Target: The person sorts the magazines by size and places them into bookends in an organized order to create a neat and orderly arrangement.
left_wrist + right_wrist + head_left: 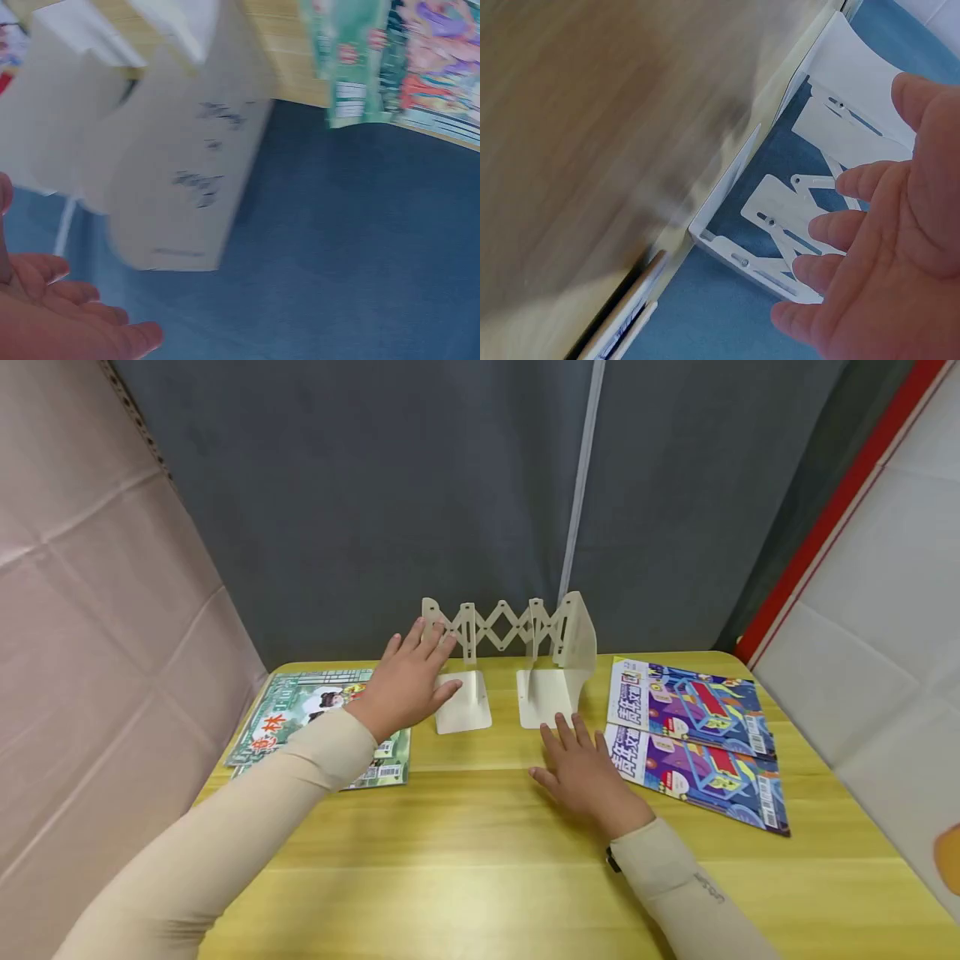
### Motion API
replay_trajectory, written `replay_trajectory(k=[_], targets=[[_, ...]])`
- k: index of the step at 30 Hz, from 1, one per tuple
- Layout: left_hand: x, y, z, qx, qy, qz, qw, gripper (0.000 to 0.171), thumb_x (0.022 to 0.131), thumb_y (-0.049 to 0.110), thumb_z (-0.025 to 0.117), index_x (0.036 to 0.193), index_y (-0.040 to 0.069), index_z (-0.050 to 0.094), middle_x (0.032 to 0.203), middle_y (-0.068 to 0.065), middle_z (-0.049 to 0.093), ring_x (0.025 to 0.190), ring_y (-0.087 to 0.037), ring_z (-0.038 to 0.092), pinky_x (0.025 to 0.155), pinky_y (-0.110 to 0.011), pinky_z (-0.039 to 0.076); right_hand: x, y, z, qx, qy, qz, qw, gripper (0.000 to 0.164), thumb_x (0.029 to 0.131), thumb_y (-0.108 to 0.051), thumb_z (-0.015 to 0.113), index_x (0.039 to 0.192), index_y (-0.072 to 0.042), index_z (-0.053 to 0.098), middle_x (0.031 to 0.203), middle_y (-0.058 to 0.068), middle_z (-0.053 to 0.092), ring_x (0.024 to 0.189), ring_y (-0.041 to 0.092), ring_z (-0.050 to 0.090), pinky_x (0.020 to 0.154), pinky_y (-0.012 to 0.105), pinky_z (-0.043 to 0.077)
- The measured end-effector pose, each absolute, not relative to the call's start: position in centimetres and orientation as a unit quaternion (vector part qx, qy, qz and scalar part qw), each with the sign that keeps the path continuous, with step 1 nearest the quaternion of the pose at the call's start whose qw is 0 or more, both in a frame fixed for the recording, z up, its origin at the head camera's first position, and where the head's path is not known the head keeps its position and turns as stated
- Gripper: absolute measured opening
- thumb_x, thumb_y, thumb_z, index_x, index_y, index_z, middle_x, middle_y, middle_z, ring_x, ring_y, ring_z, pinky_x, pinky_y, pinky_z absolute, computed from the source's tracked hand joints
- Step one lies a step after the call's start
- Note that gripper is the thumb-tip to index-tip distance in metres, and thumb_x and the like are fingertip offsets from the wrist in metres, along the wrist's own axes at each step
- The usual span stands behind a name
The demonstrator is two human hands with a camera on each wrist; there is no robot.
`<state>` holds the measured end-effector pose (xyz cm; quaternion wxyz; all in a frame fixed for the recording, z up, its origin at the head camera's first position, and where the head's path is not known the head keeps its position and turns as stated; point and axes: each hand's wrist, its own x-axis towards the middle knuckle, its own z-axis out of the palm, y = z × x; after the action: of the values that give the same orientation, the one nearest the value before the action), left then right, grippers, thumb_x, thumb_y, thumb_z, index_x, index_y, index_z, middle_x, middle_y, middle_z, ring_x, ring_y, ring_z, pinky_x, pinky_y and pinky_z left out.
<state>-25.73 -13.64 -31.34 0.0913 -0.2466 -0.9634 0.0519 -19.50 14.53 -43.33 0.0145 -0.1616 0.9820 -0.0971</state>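
Left grip (408,685) and right grip (587,774) both released near the far rack (580,642); probably rack-setup step, next likely calls for reaching to left magazines (273,727) or right magazines (705,710).

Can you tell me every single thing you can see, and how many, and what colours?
expanding bookend: one, off-white, back middle of the table
green magazines: at least two, overlapping, left side
purple-and-blue magazines: at least two, overlapping, right side
table: one, yellow wood, under everything
backdrop: one, dark grey-blue, behind the table
pale strip: one, whitish, running down the backdrop
left wall covering: one, pale pink, left
right wall covering: one, white with a red border, right
orange patch: one, right edge
dark band: one, black, at the right cuff
sleeves: two, beige, on the arms
left hand: one, near the bookend's left end
right hand: one, near the purple-and-blue magazines
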Motion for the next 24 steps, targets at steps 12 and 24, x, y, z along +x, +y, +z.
replay_trajectory(k=[12,24], targets=[[-29.1,-16.4,-32.3,-0.204,-0.975,0.052,0.073,0.075,0.102,0.055,0.039,0.16,0.013,0.018,0.166,-0.01,0.009,0.151,-0.035,0.004,0.117,-0.06,0.011,-19.2,16.3,-43.4,-0.15,0.983,-0.106,0.018,0.076,0.099,-0.05,0.051,0.157,-0.006,0.028,0.162,0.022,0.015,0.148,0.046,0.006,0.112,0.069,0.01],[-29.6,-16.5,-32.5,-0.228,-0.968,0.082,0.065,0.08,0.101,0.052,0.046,0.16,0.009,0.015,0.165,-0.01,0.012,0.151,-0.033,0.008,0.116,-0.057,0.02,-21.1,21.8,-43.7,-0.139,0.986,-0.092,0.026,0.075,0.1,-0.045,0.052,0.154,0.0,0.03,0.16,0.027,0.017,0.146,0.049,0.008,0.11,0.071,0.01]])
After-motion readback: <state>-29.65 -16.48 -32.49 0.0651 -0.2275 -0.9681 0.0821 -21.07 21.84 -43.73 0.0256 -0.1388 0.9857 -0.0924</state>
